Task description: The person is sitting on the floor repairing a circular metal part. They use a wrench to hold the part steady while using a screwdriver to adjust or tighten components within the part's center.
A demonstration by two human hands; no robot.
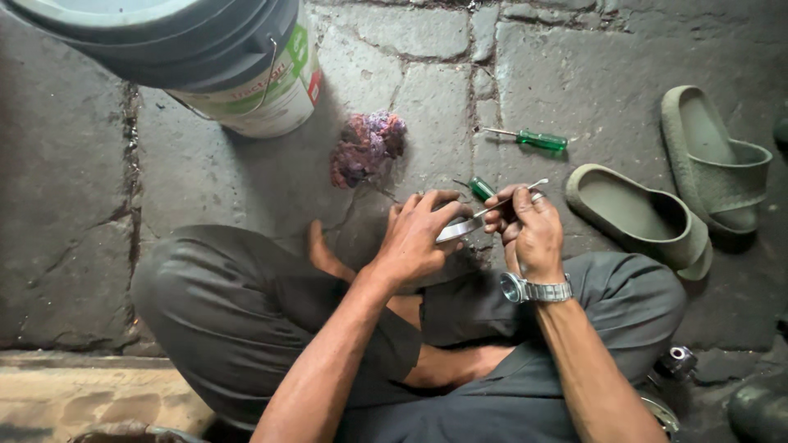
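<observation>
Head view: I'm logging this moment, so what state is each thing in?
Left hand: closed around a small metal part.
Right hand: pinching a thin metal tool, tip at the part.
Green screwdriver: lying loose on the stone floor.
Slippers: off, empty, lying beside the knee.
Bucket: upright.
Rag: crumpled.

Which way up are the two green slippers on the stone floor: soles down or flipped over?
Soles down. Both green slippers show their hollow footbeds and toe straps facing up, side by side on the stone floor.
</observation>
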